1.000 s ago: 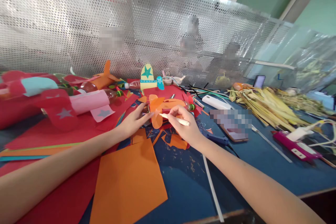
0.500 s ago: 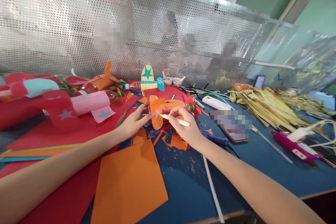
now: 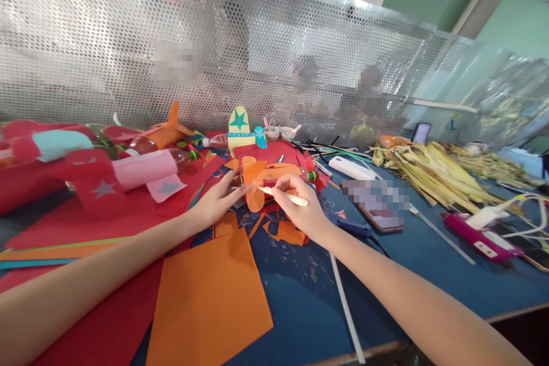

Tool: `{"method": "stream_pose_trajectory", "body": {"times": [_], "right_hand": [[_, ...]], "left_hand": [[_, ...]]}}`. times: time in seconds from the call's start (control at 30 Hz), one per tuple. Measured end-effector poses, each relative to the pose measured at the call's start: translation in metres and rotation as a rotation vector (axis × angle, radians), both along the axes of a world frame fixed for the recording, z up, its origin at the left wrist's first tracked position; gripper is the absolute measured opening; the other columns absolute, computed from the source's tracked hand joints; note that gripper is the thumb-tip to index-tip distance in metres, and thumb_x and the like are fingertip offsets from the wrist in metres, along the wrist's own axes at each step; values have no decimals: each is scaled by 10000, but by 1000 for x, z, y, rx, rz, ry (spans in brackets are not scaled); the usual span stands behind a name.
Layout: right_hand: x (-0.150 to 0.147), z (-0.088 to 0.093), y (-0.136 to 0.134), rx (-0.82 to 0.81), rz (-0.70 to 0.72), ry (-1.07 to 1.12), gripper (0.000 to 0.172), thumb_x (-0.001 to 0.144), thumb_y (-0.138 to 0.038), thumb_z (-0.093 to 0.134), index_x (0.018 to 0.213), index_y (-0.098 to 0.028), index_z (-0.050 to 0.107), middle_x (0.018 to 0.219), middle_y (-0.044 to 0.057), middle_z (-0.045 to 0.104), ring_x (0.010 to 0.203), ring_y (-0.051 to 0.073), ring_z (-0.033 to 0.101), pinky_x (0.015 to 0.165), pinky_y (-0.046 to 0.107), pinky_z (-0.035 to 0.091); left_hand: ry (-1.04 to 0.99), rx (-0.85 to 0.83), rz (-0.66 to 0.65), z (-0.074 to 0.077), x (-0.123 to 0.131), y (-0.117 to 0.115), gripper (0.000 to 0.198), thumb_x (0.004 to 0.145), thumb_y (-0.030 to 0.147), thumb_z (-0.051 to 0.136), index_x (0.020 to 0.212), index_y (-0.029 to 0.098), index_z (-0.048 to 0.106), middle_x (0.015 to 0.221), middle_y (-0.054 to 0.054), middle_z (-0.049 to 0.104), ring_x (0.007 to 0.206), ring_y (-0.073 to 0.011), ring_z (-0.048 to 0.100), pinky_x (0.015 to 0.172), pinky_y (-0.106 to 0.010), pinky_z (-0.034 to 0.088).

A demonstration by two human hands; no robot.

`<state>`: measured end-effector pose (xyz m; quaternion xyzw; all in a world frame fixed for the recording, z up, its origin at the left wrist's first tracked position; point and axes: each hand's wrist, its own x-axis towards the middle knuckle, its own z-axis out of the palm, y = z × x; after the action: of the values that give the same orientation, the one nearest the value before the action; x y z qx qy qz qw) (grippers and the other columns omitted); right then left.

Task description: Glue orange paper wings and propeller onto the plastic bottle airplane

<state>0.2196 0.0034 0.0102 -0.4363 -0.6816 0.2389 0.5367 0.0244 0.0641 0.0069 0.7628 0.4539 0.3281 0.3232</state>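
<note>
A plane made from a plastic bottle and orange craft foam or paper point(image 3: 255, 199) lies in front of me, its rounded wing facing me. My left hand point(image 3: 214, 201) grips it from the left, thumb on the wing beside a small pale star and fingers by the bottle. Closed in a pinch, my right hand point(image 3: 305, 209) holds a white pen point(image 3: 297, 200), whose tip touches or nearly touches the wing by the star. Orange scraps point(image 3: 286, 232) lie just below, and a large orange sheet point(image 3: 210, 297) is nearer to me.
Red sheets point(image 3: 98, 309) and a pink-and-red bottle plane point(image 3: 141, 170) are on the left. A yellow-and-teal bottle plane point(image 3: 240, 138) stands behind. To the right are a blue glue gun point(image 3: 354, 227), a phone point(image 3: 377, 209), a magenta power strip point(image 3: 482, 237) and dried husks point(image 3: 437, 174). People sit beyond the perforated screen point(image 3: 128, 28).
My hands, the pen and the plane stay almost still. The whole view shifts slightly left. Behind the screen, one person is no longer visible in the same place.
</note>
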Motion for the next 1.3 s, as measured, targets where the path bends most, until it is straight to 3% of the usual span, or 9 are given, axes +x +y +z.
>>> {"method": "stream_pose_trajectory", "body": {"times": [0.6,1.3], "right_hand": [[1,-1,0,10,-6,-13,97,813,-293,540,759,-226,495,715,-21,587,653,136,577,607,255,452],[2,-4,2,-3,2,3,158,850,-359,545,778,-224,506,726,-18,602,655,134,589,608,253,448]], "left_hand": [[0,-5,-1,-2,-1,2,760,766,650,441,1337,148,418,1192,-102,666,1145,-307,598,917,-367,509],[17,3,-2,-1,-1,1,766,766,661,421,1327,139,416,1214,-104,649,1143,-298,595,934,-362,502]]}}
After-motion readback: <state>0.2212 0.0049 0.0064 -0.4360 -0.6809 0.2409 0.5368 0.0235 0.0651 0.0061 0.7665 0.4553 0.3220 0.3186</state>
